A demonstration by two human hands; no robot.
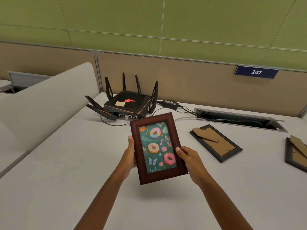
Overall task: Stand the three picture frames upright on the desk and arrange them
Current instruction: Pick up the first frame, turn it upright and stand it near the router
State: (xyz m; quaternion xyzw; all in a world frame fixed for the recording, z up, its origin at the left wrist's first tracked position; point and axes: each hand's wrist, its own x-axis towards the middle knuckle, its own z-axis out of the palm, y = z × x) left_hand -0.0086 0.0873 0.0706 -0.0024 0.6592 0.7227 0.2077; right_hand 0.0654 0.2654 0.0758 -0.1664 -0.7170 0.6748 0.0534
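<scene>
A brown wooden picture frame [157,147] with a doughnut print is held above the white worktop [66,163], clear of the surface, as its shadow below suggests. It is gripped at both long edges: the left hand [130,154] is closed around the left edge and the right hand [189,159] around the right, thumbs laid on the front moulding. The picture is turned towards the camera, presumably so that orientation can be checked before the frame is stood up; its rear stand is hidden. Two black frames lie face down to the right, one near [216,142] and one at the picture's edge [295,155], their cardboard easel backs exposed, not yet stood. A router [127,103] occupies the back of the worktop.
</scene>
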